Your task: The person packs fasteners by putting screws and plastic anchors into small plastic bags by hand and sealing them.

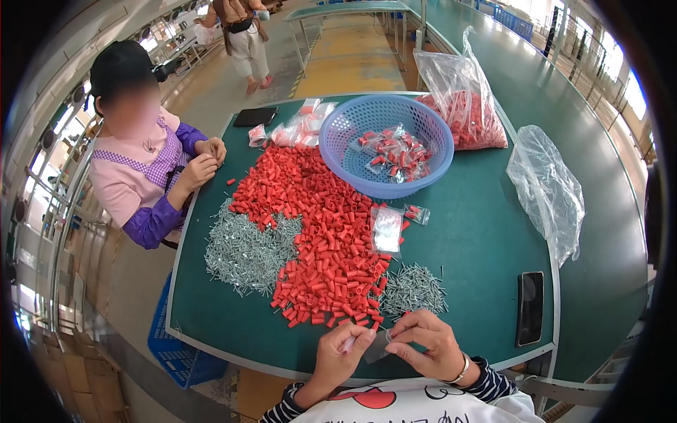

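At the table's near edge, my right hand (428, 345) pinches a small clear plastic bag (378, 350). Close beside it, my left hand (342, 354) is closed, with a bit of something pale showing between the fingers; I cannot make out what it is. Just beyond my hands lie a heap of red plastic caps (331, 247) and a smaller pile of grey screws (415, 290). A stack of flat clear bags (387, 230) rests on the caps' right edge, next to a filled small bag (417, 214).
A blue basket (331, 166) holds several filled bags. Behind it stands a big bag of red caps (469, 120). More screws (248, 250) lie left, near a co-worker (151, 148). A phone (530, 309) and an empty plastic bag (546, 190) lie right.
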The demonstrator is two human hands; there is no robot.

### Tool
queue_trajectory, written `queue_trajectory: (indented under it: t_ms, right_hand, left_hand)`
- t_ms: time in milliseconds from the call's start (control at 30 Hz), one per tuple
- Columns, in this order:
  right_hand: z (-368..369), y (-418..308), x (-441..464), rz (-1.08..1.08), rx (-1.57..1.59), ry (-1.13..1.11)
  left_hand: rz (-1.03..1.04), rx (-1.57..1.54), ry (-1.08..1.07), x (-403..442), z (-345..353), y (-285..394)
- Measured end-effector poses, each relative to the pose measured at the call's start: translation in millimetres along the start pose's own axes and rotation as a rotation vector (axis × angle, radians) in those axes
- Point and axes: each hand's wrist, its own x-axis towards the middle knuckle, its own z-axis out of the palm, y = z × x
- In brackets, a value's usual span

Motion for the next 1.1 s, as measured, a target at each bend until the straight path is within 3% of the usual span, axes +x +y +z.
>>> queue_trajectory:
  t_ms: [133, 233, 567, 700, 833, 1100]
  right_hand:
    - [-0.8, -3.4, 2.4, -0.010, -0.242, 0.018]
    - [2.8, -4.6, 2.9, -0.071, -0.301, 0.025]
    - [0.9, -12.0, 0.4, -0.110, -0.430, -0.033]
    - [-5.3, -15.6, -2.4, -0.038, -0.307, 0.020]
    - [-29.1, 4.2, -6.7, 0.109, -0.497, 0.115]
    - [-29.7, 45.2, 9.1, 0.130, -0.718, -0.021]
  left_hand:
    - [0.239, 0.321, 0.026, 1.5, -3.9, 15.7]
    - [0.368, 0.480, -0.086, 4.5, -4.0, 19.5]
    - [0.438, 0.480, -0.138, 4.3, 5.0, 5.3]
    - [0.390, 0.354, -0.088, 1.6, 9.9, -1.9]
    - [0.237, 0.195, -0.079, -0.5, 10.0, -4.9]
    - [0.289, 0.037, -0.118, 8.6, 20.4, -20.4]
